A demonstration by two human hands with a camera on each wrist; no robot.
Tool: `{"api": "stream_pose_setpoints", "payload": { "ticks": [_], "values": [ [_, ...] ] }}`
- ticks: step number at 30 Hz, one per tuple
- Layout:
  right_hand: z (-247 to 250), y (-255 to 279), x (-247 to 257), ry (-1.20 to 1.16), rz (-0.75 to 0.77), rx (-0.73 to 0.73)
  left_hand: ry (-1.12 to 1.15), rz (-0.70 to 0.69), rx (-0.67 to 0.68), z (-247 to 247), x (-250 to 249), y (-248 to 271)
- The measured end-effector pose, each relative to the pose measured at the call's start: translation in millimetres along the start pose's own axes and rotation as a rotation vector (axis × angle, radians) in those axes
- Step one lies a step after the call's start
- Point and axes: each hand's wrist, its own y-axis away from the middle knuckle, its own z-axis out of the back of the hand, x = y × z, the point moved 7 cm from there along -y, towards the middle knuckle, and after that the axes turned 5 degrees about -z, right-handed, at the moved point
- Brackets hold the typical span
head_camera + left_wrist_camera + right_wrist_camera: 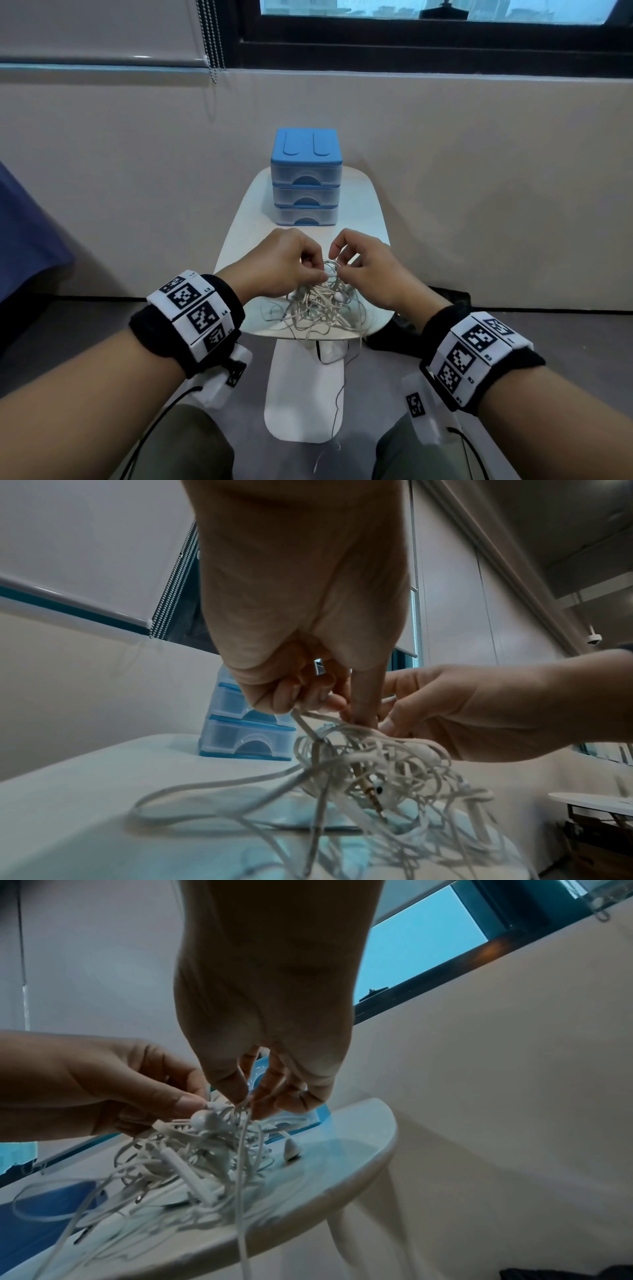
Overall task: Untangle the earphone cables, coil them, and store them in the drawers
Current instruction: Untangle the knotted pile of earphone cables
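Note:
A tangle of white earphone cables lies on the near end of a small white table, with strands hanging over the front edge. My left hand pinches cable strands at the top of the tangle, thumb against fingers. My right hand pinches strands just right of it, fingers curled down into the tangle. A white earbud sits near the top, another earbud lies on the table. A blue three-drawer box stands at the far end, all drawers closed.
The table stands against a beige wall below a window. A blind's bead chain hangs at the upper left. A white base panel lies on the grey floor under the table. Black cords run from my wristbands.

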Motion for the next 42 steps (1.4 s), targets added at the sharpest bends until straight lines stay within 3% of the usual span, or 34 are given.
{"api": "stream_pose_setpoints", "payload": {
  "ticks": [9,18,21,26,29,34,39,42],
  "values": [
    [-3.4,3.5,3.0,0.197,-0.055,0.111,0.032,-0.008,-0.080,6.0,-0.3,11.0],
    [7.1,7.5,31.6,0.161,0.071,0.003,0.134,-0.022,-0.157,9.5,-3.1,16.8],
    [5.3,5.8,20.4,0.268,0.014,0.016,0.243,-0.053,-0.209,15.1,-9.6,19.5],
    [14.6,0.8,22.3,0.184,-0.075,0.013,0.397,-0.038,-0.349,28.4,-6.2,22.2],
    [19.9,-3.7,50.2,0.231,0.023,-0.044,0.416,-0.062,-0.266,27.1,-11.5,20.1],
    [35.2,-3.9,83.1,0.013,0.186,-0.268,0.492,-0.061,-0.167,29.5,-11.5,15.9],
    [35.5,7.8,117.7,0.167,0.465,-0.365,0.336,-0.011,-0.137,25.3,-15.6,9.1],
    [33.6,-0.7,114.0,0.258,0.420,-0.339,0.295,0.003,-0.095,27.4,-16.5,6.3]
  ]
}}
